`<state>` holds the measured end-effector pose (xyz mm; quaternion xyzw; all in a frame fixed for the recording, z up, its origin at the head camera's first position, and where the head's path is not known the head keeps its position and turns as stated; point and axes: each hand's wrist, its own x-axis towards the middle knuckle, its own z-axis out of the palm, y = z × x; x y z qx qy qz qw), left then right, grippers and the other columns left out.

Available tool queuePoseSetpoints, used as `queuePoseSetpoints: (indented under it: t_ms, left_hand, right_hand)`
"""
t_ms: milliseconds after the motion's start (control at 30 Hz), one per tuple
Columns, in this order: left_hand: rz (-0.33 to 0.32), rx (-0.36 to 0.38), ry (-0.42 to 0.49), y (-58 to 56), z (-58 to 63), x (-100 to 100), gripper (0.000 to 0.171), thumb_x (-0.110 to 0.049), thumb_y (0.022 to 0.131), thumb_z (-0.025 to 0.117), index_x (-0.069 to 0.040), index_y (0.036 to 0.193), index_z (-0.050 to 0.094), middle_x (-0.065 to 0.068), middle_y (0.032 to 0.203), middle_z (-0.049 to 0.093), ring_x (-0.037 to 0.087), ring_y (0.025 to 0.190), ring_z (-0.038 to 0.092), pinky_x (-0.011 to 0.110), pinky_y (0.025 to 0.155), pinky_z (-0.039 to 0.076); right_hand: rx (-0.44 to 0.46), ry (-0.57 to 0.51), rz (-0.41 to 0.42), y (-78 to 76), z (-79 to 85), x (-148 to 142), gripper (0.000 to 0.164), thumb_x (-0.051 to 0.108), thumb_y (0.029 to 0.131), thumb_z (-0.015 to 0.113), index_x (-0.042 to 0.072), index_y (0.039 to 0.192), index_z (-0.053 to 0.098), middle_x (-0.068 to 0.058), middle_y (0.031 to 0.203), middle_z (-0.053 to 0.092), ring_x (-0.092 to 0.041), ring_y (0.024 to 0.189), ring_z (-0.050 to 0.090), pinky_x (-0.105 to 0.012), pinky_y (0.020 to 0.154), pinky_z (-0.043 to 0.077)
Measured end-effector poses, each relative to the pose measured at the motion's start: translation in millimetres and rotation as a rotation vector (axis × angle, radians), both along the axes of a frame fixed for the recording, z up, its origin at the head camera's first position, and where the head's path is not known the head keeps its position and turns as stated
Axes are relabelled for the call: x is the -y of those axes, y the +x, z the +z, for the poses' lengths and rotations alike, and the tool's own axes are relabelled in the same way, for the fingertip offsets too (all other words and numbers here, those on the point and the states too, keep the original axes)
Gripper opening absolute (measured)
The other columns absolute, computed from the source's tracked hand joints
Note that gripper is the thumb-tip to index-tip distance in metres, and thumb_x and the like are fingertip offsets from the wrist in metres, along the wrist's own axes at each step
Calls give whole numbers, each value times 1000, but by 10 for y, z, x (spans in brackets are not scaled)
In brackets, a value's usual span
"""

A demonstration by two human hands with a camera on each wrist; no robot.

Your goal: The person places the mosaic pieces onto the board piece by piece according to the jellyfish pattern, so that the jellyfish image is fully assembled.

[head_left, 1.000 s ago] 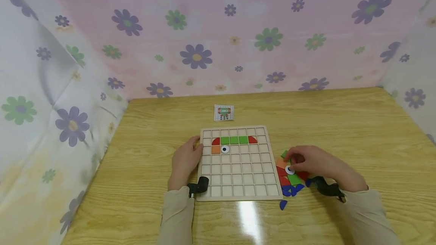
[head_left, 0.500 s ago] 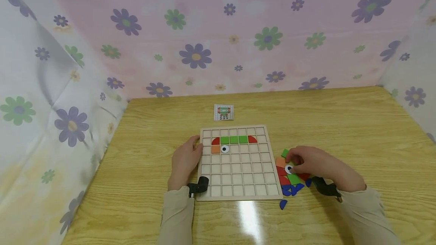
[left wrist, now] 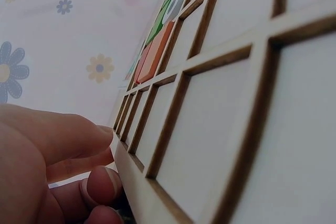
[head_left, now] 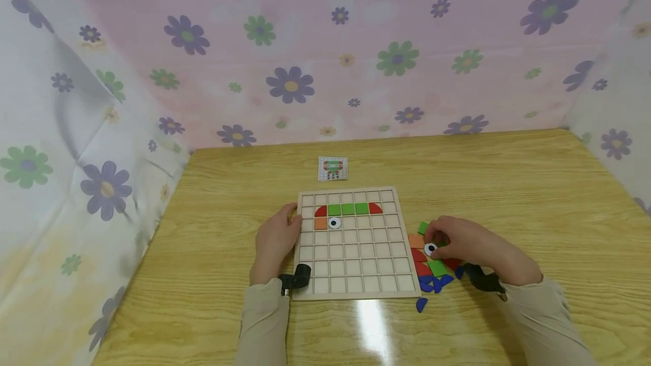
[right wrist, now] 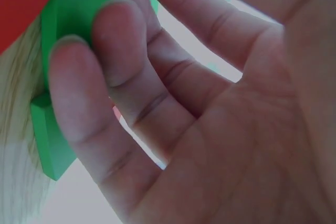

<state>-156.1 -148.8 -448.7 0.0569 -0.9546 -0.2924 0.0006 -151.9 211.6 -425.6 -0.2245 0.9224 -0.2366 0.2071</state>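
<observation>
A wooden grid board (head_left: 356, 292) lies on the table. My left hand (head_left: 277, 236) rests at its left edge; in the left wrist view, fingertips (left wrist: 107, 136) touch the rim. On the board sit red quarter-round pieces (head_left: 374, 208), several green squares (head_left: 348, 209), an orange square (head_left: 320, 223) and a round eye piece (head_left: 334, 223). Right of the board, my right hand (head_left: 460, 242) pinches another eye piece (head_left: 430, 249) between thumb and forefinger, over the loose pieces. In the right wrist view its other fingers are curled above green pieces (right wrist: 79, 9), and the eye piece is hidden.
Loose red (head_left: 422, 269), green (head_left: 437, 268), orange (head_left: 416, 241) and blue pieces (head_left: 446, 280) lie heaped along the board's right side. One blue half-round (head_left: 421, 304) lies apart, nearer the front. A small picture card (head_left: 333, 168) lies behind the board.
My right hand has shifted very slightly away from me and left with the eye piece at its fingertips. The left hand and the pieces on the board stay as they were.
</observation>
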Motion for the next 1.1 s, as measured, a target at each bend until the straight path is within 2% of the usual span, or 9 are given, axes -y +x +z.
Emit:
queuePoseSetpoints:
  t_ms: [267, 567, 700, 800, 1100]
  left_hand:
    - [2, 1, -7, 1, -19, 0, 38, -32, 89, 48, -19, 124, 53, -3, 63, 47, 15, 52, 41, 29, 47, 29]
    - [8, 2, -8, -11, -29, 1, 37, -32, 89, 48, -19, 124, 54, -3, 62, 47, 15, 50, 41, 29, 45, 29]
    - [9, 8, -7, -14, -28, 4, 37, -33, 89, 47, -20, 123, 54, -3, 61, 47, 14, 49, 40, 29, 45, 29]
    - [8, 12, -3, -16, -24, 5, 37, -33, 89, 47, -20, 124, 53, -3, 62, 47, 14, 49, 40, 29, 45, 29]
    - [0, 14, 4, -5, -2, 9, 38, -31, 89, 48, -19, 125, 53, -3, 62, 47, 15, 49, 40, 29, 44, 28]
  right_hand:
    - [12, 24, -16, -6, -4, 32, 18, 20, 75, 71, 19, 85, 56, 8, 77, 52, -11, 69, 46, -29, 61, 41]
    - [42, -37, -4, 0, 22, 36, 17, 18, 79, 67, 19, 93, 58, 7, 78, 53, -12, 69, 48, -29, 60, 41]
    - [82, -80, -20, 7, 33, 35, 15, 24, 83, 63, 20, 97, 59, 6, 78, 54, -13, 68, 48, -28, 60, 41]
    - [77, -102, -44, 10, 38, 33, 14, 29, 84, 61, 21, 94, 60, 7, 81, 56, -12, 70, 49, -28, 62, 42]
    - [-88, -149, -103, -5, 13, 92, 22, 41, 86, 55, 22, 95, 60, 8, 90, 58, -11, 82, 56, -31, 69, 45]
